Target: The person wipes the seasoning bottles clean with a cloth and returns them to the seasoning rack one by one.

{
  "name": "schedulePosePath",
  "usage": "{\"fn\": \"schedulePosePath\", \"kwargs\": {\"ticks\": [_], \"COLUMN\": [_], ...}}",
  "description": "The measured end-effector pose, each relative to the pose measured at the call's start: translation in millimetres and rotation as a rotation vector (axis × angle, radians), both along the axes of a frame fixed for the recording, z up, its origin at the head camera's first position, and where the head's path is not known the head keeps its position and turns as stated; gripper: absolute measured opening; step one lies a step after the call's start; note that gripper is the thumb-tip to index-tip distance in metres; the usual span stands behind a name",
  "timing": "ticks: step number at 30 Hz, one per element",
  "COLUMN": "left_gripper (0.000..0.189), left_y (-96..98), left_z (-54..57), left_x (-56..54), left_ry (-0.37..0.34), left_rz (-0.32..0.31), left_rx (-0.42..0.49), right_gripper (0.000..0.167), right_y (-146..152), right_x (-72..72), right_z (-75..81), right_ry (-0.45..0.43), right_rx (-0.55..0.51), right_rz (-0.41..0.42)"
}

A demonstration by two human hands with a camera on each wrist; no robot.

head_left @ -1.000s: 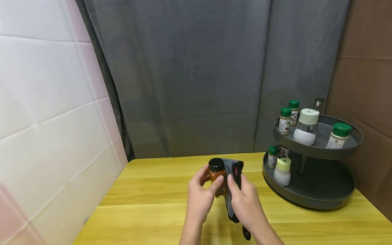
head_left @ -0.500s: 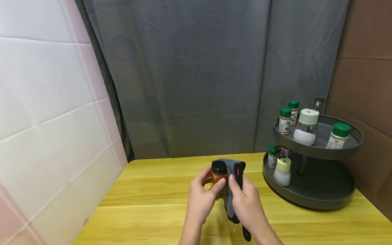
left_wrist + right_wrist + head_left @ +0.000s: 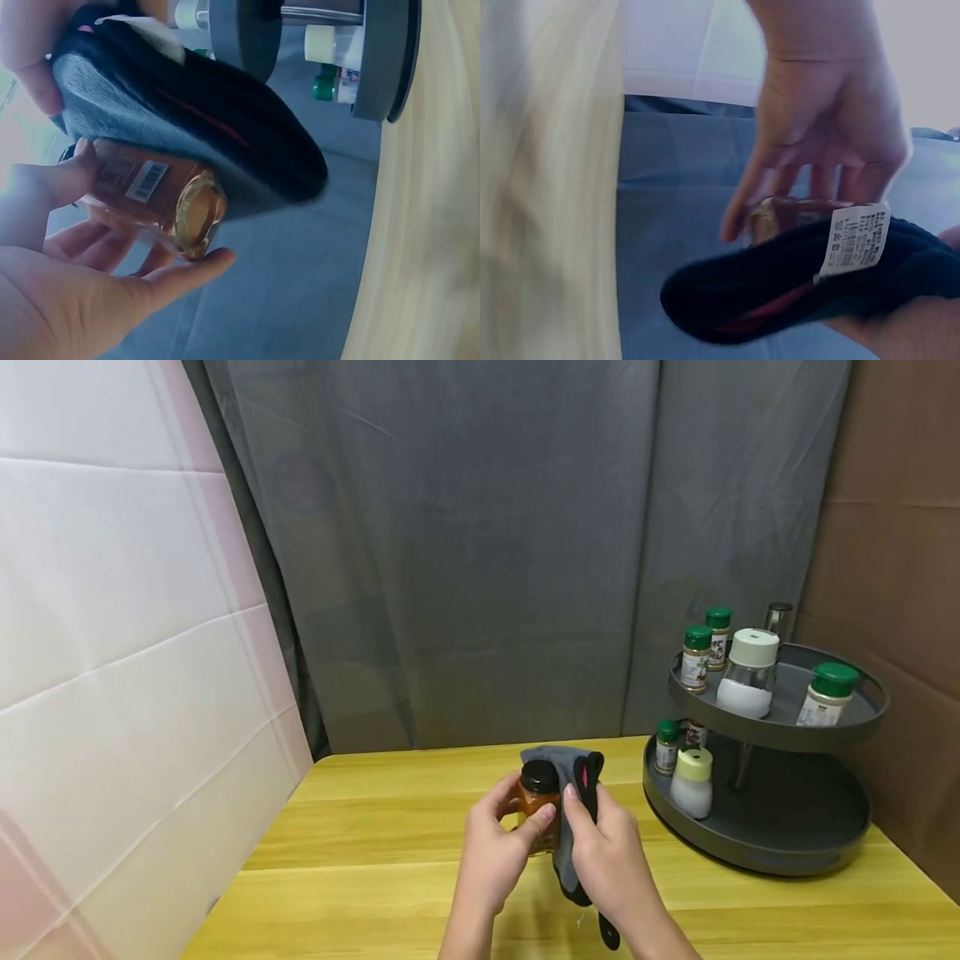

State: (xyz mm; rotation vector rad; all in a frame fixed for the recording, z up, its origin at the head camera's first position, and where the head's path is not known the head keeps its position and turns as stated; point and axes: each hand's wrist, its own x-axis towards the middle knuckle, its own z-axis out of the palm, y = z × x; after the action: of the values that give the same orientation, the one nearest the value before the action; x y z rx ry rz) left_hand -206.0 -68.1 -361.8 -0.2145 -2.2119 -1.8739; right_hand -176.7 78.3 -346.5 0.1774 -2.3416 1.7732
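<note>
In the head view my left hand (image 3: 491, 852) holds a small clear jar (image 3: 537, 802) of reddish-brown powder with a black lid, thumb in front and fingers behind. The left wrist view shows the jar's barcode label (image 3: 148, 181) and its base, tilted toward that camera. My right hand (image 3: 613, 860) grips a folded grey cloth (image 3: 566, 774) with black edging and presses it against the jar's right side. Part of this cloth shows behind the lid. A white care tag (image 3: 855, 238) hangs from it in the right wrist view. Below my right hand a black strip (image 3: 609, 932) sticks out.
A dark two-tier round rack (image 3: 780, 856) stands at the right. Green-lidded shakers (image 3: 827, 693) and a white-lidded jar (image 3: 750, 672) sit on its upper tier. A yellow-lidded jar (image 3: 692, 785) is below. Grey curtain (image 3: 465, 552) hangs behind the wooden table (image 3: 360, 852).
The jar has shifted slightly right and down in my left hand's hold. The cloth, earlier only at the jar's right side, now also spreads behind its lid.
</note>
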Motion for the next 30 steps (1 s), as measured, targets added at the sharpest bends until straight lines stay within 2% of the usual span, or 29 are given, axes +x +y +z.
{"fn": "schedulePosePath", "kwargs": {"ticks": [4,7,11,15,19,22,24,26,30], "left_gripper": [0.046,0.045,0.044,0.046,0.047,0.048,0.048,0.049,0.049], "left_y": [-0.9,-2.1,-1.2,1.5,2.5,2.7,2.7,2.6,2.6], "left_z": [3.5,5.8,2.9,0.0,2.3,4.7,5.1,4.3,0.8], "left_x": [1.3,2.5,2.2,2.9,4.0,4.0,3.9,3.8,3.7], "left_ry": [0.022,0.032,0.027,0.02,0.022,0.028,0.033,0.032,0.015], "left_rz": [0.03,0.013,-0.016,0.026,0.069,0.063,0.052,0.038,0.031], "left_rx": [0.057,0.053,-0.006,-0.086,-0.082,-0.055,-0.065,-0.089,-0.108], "right_gripper": [0.042,0.046,0.045,0.044,0.043,0.044,0.047,0.048,0.045], "right_y": [0.2,2.7,4.0,1.7,0.2,2.8,5.5,8.1,8.6], "right_x": [-3.6,-5.5,-2.8,-2.7,-8.0,-11.6,-12.1,-10.5,-5.2], "right_z": [-5.7,-5.7,0.7,-2.2,-12.0,-13.7,-11.4,-6.9,-0.2], "right_ry": [-0.057,-0.082,-0.038,-0.008,-0.079,-0.149,-0.162,-0.143,-0.051], "right_rx": [0.036,0.049,0.016,-0.027,0.005,0.028,0.012,-0.022,-0.044], "right_rz": [0.041,0.056,0.019,0.007,0.034,0.079,0.103,0.103,0.06]}}
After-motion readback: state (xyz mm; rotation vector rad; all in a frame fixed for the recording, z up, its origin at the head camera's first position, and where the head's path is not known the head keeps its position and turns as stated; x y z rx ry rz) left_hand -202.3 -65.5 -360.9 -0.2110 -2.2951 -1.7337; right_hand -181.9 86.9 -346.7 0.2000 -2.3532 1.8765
